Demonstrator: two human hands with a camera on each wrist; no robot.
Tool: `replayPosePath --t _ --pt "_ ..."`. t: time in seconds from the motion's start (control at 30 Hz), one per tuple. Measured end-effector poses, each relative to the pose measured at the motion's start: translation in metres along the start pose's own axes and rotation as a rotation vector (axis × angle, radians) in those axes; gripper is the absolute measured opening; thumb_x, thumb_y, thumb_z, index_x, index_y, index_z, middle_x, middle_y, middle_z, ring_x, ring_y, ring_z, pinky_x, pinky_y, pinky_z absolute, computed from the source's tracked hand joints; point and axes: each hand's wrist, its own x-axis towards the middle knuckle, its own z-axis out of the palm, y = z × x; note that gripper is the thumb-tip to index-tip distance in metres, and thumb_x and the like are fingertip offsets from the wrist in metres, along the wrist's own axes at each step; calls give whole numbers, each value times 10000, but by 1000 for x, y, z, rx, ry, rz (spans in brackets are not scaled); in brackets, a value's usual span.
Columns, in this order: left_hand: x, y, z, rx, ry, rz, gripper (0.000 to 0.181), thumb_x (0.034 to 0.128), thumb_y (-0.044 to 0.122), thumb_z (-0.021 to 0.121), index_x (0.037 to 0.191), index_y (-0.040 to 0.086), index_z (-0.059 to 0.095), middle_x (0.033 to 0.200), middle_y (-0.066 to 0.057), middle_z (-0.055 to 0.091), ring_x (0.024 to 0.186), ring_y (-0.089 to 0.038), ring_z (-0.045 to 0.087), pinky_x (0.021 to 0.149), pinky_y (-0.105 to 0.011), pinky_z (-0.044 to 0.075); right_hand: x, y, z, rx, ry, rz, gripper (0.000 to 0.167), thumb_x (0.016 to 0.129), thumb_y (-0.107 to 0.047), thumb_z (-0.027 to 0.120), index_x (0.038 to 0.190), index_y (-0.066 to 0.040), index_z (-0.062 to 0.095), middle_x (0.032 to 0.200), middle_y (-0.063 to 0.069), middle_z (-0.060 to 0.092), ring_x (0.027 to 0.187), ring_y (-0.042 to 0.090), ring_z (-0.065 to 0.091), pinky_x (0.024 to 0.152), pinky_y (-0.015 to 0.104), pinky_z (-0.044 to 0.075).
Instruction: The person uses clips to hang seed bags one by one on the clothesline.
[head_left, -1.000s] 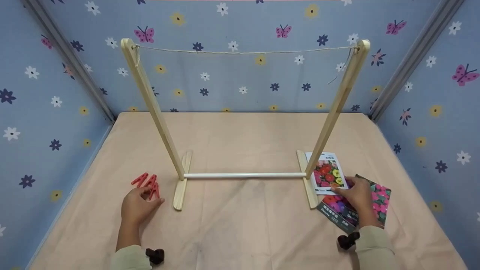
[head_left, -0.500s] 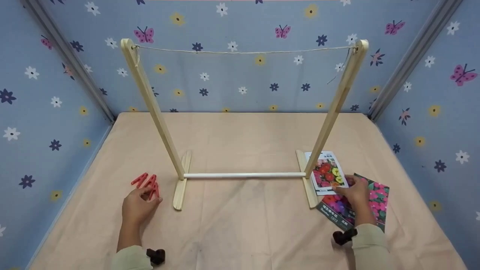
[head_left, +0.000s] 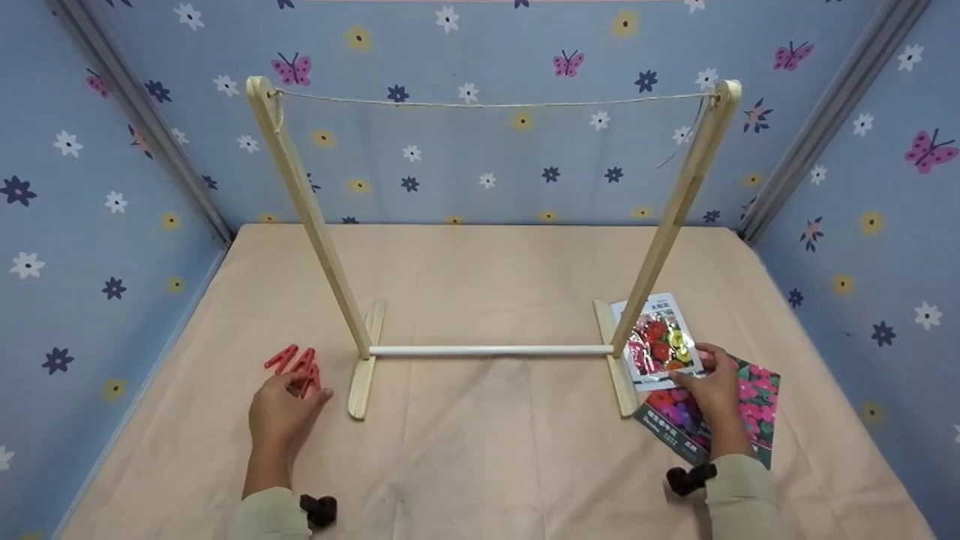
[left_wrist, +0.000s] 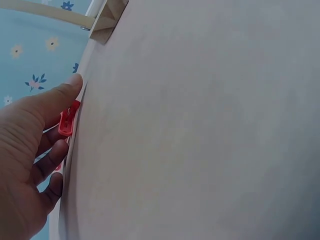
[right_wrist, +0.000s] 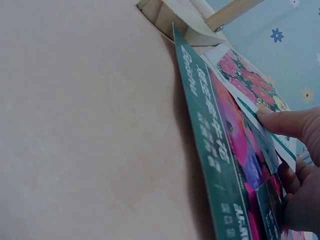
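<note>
While the right hand (head_left: 716,386) pinches the lower edge of a white flower packet (head_left: 661,341) at the right of the frame, the left hand (head_left: 281,409) rests at lower left beside red clips (head_left: 305,360), its grip spread with fingers loosely bent; whether it touches a clip I cannot tell. The white packet shows partly behind the right post (head_left: 671,225) of a wooden stand (head_left: 313,217), overlapping darker flower packets (head_left: 759,397) on the counter (head_left: 480,450). Across the upper frame, a string (head_left: 480,106) spans the stand.
</note>
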Motion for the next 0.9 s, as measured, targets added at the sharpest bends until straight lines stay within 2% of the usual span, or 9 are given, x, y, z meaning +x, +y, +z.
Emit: replayPosePath --t 0.07,0.2,0.3,0.43,0.53,0.63,0.7,0.8,0.9 --pt "-1 1 2 10 23 4 607 808 341 810 1245 -31 611 1134 -204 624 1004 -321 577 909 -496 488 0 -1 0 6 1 0 714 851 -2 718 1466 -53 361 1300 224 450 1128 323 489 925 390 447" --pt "-1 3 6 4 44 -35 582 828 326 796 1259 -14 605 1172 -199 613 1042 -324 582 939 -483 495 0 -1 1 -8 12 5 706 856 -1 714 1465 -60 360 1287 221 476 1103 309 501 909 378 437" --pt "0 5 7 -25 46 -70 554 845 283 785 1275 -12 599 1189 -192 605 1064 -314 582 951 -456 501 -1 -1 2 -21 15 11 697 865 -12 712 1464 -57 359 1309 242 490 1122 331 497 983 448 407" --pt "-1 4 5 -69 51 -102 559 856 233 773 1308 -32 576 1189 -194 593 1067 -298 572 939 -423 512 -3 -1 1 3 5 -5 681 873 2 698 1464 -42 362 1385 254 484 1231 371 475 1070 499 352" --pt "-3 3 3 -87 62 -100 520 858 205 771 1285 -36 597 1172 -181 593 1064 -290 567 930 -415 513 -4 0 -1 11 -1 -20 668 886 8 681 1469 -40 361 1422 238 471 1303 373 438 1104 511 315" --pt "-5 3 1 -87 77 -67 441 862 184 766 1231 -23 641 1155 -167 599 1074 -298 561 937 -430 500 -5 0 -5 3 -3 -36 660 900 -2 666 1482 -46 357 1431 221 472 1308 358 442 1095 493 334" --pt "-6 3 0 -87 82 -44 413 866 175 759 1218 -13 652 1178 -169 596 1108 -314 547 960 -445 483 -6 1 -7 6 0 -56 651 902 -7 662 1482 -40 367 1422 218 482 1282 339 467 1051 445 388" --pt "-6 3 -2 -105 57 -36 388 879 156 741 1222 -2 653 1212 -175 583 1145 -327 540 985 -444 477 -8 2 -11 30 14 -78 627 899 4 656 1471 -43 402 1396 207 510 1221 305 512 907 289 480" --pt "-7 3 -4 -129 27 -27 355 884 124 727 1207 -5 661 1209 -184 582 1138 -334 553 980 -446 484 -10 3 -15 33 31 -65 607 909 -2 644 1469 -71 422 1390 183 524 1188 267 525 751 153 482"
